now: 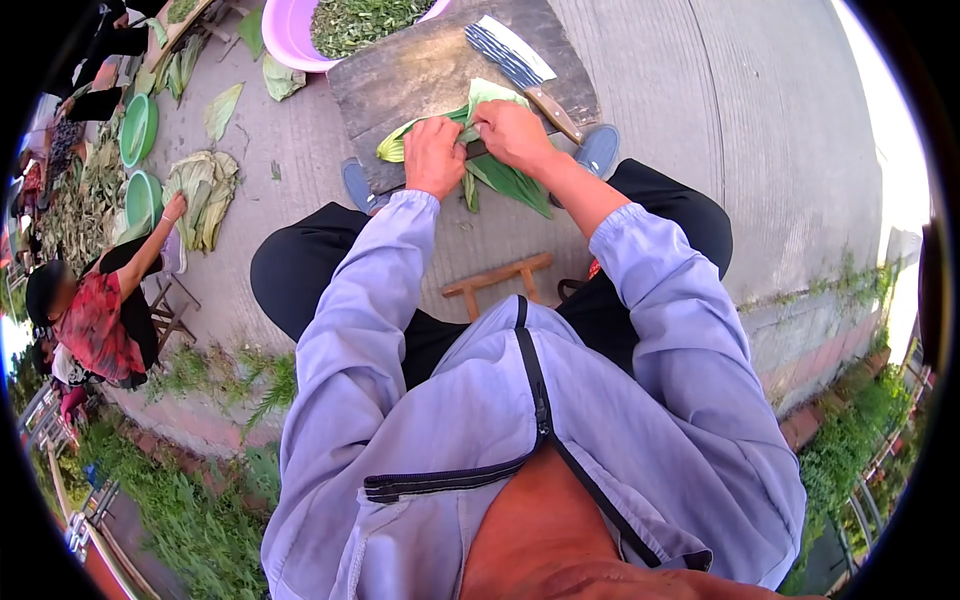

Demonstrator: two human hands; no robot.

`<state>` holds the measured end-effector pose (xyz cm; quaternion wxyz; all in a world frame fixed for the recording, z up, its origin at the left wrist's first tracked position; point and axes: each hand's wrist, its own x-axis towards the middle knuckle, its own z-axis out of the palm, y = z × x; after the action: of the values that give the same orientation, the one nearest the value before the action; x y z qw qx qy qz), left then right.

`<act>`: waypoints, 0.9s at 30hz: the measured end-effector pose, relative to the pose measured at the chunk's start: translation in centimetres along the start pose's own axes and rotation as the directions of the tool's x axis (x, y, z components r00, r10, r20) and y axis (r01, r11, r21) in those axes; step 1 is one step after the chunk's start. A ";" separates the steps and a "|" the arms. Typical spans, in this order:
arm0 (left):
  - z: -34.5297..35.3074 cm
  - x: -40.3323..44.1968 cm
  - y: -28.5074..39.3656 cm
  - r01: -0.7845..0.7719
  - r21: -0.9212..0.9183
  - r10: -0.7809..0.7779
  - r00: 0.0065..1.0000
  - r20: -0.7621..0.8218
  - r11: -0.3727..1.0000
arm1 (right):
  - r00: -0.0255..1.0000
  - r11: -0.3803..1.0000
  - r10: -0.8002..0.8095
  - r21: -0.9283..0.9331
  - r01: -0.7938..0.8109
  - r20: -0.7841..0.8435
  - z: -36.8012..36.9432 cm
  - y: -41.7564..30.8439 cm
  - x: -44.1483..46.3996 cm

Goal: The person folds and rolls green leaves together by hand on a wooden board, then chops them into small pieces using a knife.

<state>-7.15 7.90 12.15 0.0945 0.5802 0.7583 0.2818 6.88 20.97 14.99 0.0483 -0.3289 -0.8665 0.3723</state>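
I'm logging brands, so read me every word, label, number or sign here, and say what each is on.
No text can be read.
Knife: dark pattern on the blade, no legible lettering.
Purple basin, wooden board: none seen.
Anything far off is too small and blurred.

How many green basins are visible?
2: the upper green basin at left, and the lower green basin below it, near the person in red. More may be hidden at the crowded left edge.
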 end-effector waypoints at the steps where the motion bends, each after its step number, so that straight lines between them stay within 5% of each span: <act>1: 0.0 0.0 0.0 0.004 -0.005 -0.004 1.000 -0.003 1.000 | 0.995 0.996 0.060 0.066 -0.055 -0.084 -0.8 0.0 0.3; 4: 0.0 0.0 0.0 0.039 0.002 -0.039 0.999 0.018 0.999 | 0.945 0.998 -0.044 0.023 0.054 -0.323 -2.2 1.0 2.3; 8: -0.1 0.0 0.0 0.022 0.005 -0.022 1.000 0.013 1.000 | 0.979 0.994 -0.072 -0.099 0.053 -0.193 -1.7 2.7 4.0; 11: 0.1 -0.3 -0.3 0.001 -0.024 -0.002 1.000 -0.016 1.000 | 0.984 0.997 -0.070 -0.022 0.067 -0.161 -0.9 3.5 4.6; 14: 0.4 -0.3 -0.5 0.017 -0.022 -0.018 0.999 -0.033 1.000 | 0.999 0.987 0.008 0.157 -0.013 0.035 -3.5 2.3 4.4; 20: 0.4 -0.3 -0.5 0.010 -0.051 -0.013 0.998 -0.058 0.999 | 0.969 0.977 0.190 -0.125 -0.172 0.156 -5.9 1.9 3.7; 27: 1.0 0.0 -1.0 0.062 -0.056 -0.065 0.996 -0.056 0.997 | 0.989 0.932 0.150 -0.333 -0.144 -0.007 -5.1 0.8 1.5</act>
<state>-7.45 8.07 10.78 0.0971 0.5447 0.7708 0.3158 7.85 25.42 17.87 -0.0437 -0.3928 -0.8902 0.2264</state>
